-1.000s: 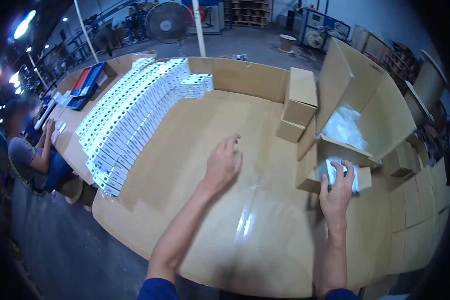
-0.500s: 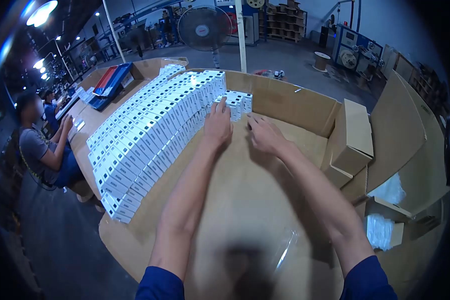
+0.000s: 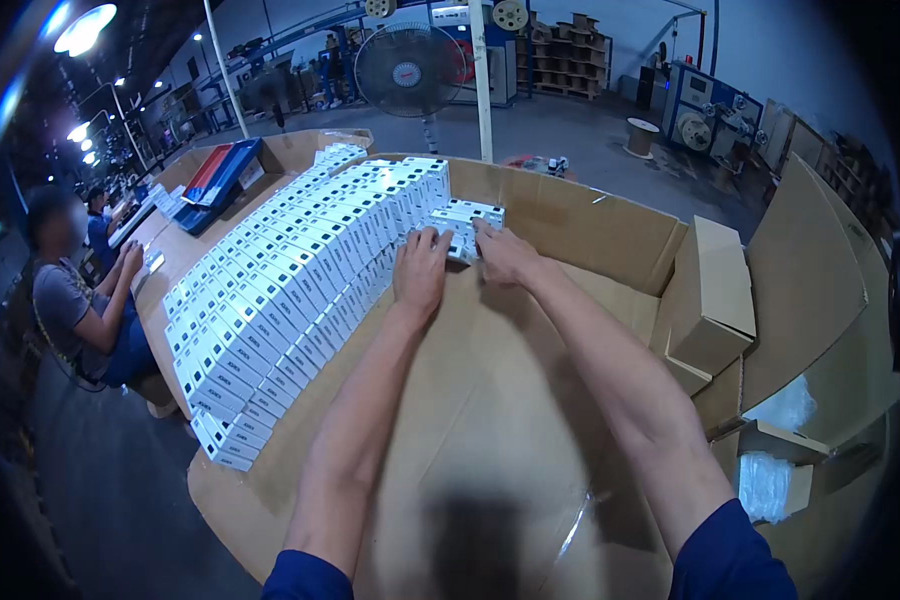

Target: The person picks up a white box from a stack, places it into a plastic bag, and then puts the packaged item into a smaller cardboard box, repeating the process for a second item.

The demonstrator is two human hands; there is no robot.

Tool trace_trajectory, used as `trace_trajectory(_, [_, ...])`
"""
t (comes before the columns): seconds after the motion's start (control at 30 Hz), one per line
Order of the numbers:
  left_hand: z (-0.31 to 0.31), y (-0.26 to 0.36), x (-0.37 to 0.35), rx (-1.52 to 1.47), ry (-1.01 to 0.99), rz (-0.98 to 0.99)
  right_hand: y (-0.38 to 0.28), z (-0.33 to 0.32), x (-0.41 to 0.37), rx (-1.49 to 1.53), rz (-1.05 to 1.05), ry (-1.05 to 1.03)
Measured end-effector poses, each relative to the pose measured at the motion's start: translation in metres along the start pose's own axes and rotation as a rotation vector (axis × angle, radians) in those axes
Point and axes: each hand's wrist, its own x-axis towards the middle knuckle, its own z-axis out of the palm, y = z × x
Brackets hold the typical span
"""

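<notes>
Rows of small white boxes with dark square marks point(image 3: 300, 270) stand packed side by side, stacked in layers, on the cardboard surface point(image 3: 470, 380). At the far right end of the rows lies a lower group of white boxes point(image 3: 467, 212). My left hand point(image 3: 422, 270) is at the left side of this group, fingers bent against the near boxes. From the right, my right hand point(image 3: 507, 255) grips the same near boxes, its fingers curled at their edge. The hands partly hide these boxes.
A raised cardboard wall point(image 3: 590, 220) runs along the back. Brown cartons point(image 3: 715, 285) stand at the right, near clear plastic bags point(image 3: 765, 485). A seated person point(image 3: 85, 300) handles a white item at the left, near a blue and red tray point(image 3: 220, 185). A fan point(image 3: 405, 75) stands behind.
My right hand has moved left, in against the near white boxes. My left hand has shifted slightly left and down. Near boxes now show between the hands, and the view has tilted slightly.
</notes>
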Motion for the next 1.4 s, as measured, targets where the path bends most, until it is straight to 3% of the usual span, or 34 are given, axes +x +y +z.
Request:
trace_trajectory(0.2, [-0.042,0.033,-0.018,-0.156,0.138,-0.024,0.011,0.018,-0.045,0.441,-0.017,0.318])
trace_trajectory(0.3, [-0.082,0.065,-0.041,-0.45,0.166,-0.103,-0.011,-0.001,-0.116,0.972,0.192,0.229])
trace_trajectory(0.37, [-0.122,0.094,-0.061,-0.503,0.125,-0.134,-0.037,-0.038,-0.188,1.367,0.267,0.064])
trace_trajectory(0.5, [-0.21,0.166,-0.11,-0.572,0.015,-0.062,-0.055,-0.034,-0.293,1.617,0.121,0.02])
trace_trajectory(0.57, [-0.249,0.211,-0.13,-0.583,-0.004,0.034,-0.067,-0.041,-0.347,1.649,0.108,0.01])
trace_trajectory(0.67, [-0.289,0.257,-0.147,-0.598,-0.239,0.194,-0.068,-0.034,-0.404,1.492,0.044,0.154])
trace_trajectory(0.77, [-0.334,0.293,-0.123,-0.708,-0.476,0.158,-0.053,-0.05,-0.463,1.367,0.044,0.157])
trace_trajectory(0.83, [-0.346,0.322,-0.09,-0.729,-0.351,0.24,-0.042,-0.069,-0.498,1.32,0.097,0.192])
trace_trajectory(0.87, [-0.346,0.34,-0.07,-0.815,-0.31,0.231,-0.034,-0.077,-0.512,1.161,0.026,0.361])
trace_trajectory(0.97, [-0.319,0.405,-0.004,-0.892,-0.248,0.287,-0.004,-0.116,-0.552,0.884,0.215,0.591])
trace_trajectory(1.03, [-0.281,0.45,0.034,-0.991,-0.405,0.235,0.025,-0.137,-0.573,0.699,0.247,0.863])
trace_trajectory(1.1, [-0.22,0.492,0.061,-0.902,-0.46,0.403,0.06,-0.161,-0.591,0.62,0.325,0.902])
trace_trajectory(1.17, [-0.172,0.534,0.081,-0.746,-0.704,0.505,0.085,-0.193,-0.601,0.476,0.422,0.85])
trace_trajectory(1.23, [-0.103,0.571,0.086,-0.62,-0.699,0.629,0.125,-0.199,-0.596,0.461,0.324,0.895])
trace_trajectory(1.27, [-0.067,0.593,0.087,-0.486,-0.795,0.634,0.141,-0.201,-0.59,0.498,0.297,0.909])
trace_trajectory(1.4, [0.012,0.63,0.078,-0.555,-0.822,0.747,0.188,-0.2,-0.574,0.32,0.371,0.817])
